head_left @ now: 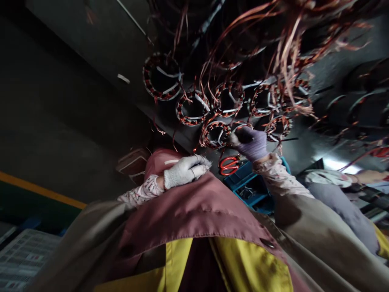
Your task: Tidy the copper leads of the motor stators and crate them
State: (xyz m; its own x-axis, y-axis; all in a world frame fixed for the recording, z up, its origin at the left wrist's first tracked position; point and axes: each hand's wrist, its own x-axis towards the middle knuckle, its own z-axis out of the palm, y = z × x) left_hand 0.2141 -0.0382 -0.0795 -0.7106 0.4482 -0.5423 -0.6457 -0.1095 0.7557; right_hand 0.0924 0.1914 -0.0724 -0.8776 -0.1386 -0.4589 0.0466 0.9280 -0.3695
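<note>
My left hand (187, 170), in a white knit glove, lies on the pink apron (209, 198) with its fingers curled in; whatever they hold, if anything, is hidden. Farther right, my right hand (251, 142) wears a purple glove with dark, worn fingertips. Its fingers are closed at the rim of a copper-wound motor stator (242, 125), partly covered by the hand. Just left of it sits another stator (216, 134) with white sleeving inside. Red-handled scissors (228, 166) lie below these, between my two hands.
More wound stators (193, 107) stand on the dark table (127, 97), with long copper leads (287, 61) hanging over them. A blue bin (243, 178) with small parts is beneath my right forearm. At the right, a co-worker's gloved hand (328, 178) shows.
</note>
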